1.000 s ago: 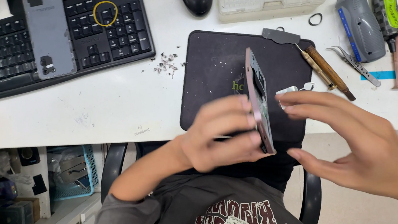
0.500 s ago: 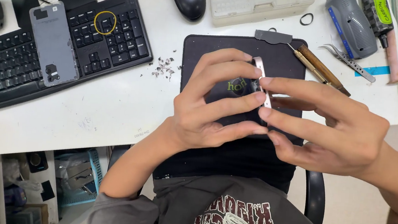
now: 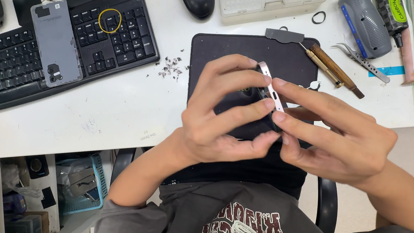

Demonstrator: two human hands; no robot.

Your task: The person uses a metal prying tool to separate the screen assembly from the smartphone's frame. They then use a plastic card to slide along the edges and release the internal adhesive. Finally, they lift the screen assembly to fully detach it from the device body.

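Tabletop (image 3: 117, 118): white, crowded along its far edge; anything that slips from the hands would drop to it, or past its near edge onto the lap.
Keyboard (image 3: 32, 61): black, far left, carrying a loose grey phone back cover (image 3: 56, 42) and a yellow rubber band (image 3: 110, 20). The cover lies on the sloping keys, so a knock could send it sliding off.
Work mat (image 3: 233, 49): black, at the centre beneath the hands; it would soften a fall only if the phone dropped straight down.
Left hand (image 3: 217, 117): closed on the phone, fingers spread along one face, thumb below.
Right hand (image 3: 340, 138): fingertips pinching the phone's edge from the right.
Phone (image 3: 271, 87): held edge-up above the mat between both hands, pale metal frame showing. The grip is fingertip only, so I judge that a hard squeeze or twist could flex or drop it.
Wooden-handled tool (image 3: 333, 68) and tweezers (image 3: 364, 61): far right, close to the right hand; a sudden sweep of the arm could catch them.
Debris (image 3: 171, 68): small dark scraps left of the mat, near enough to be brushed into the opened phone.
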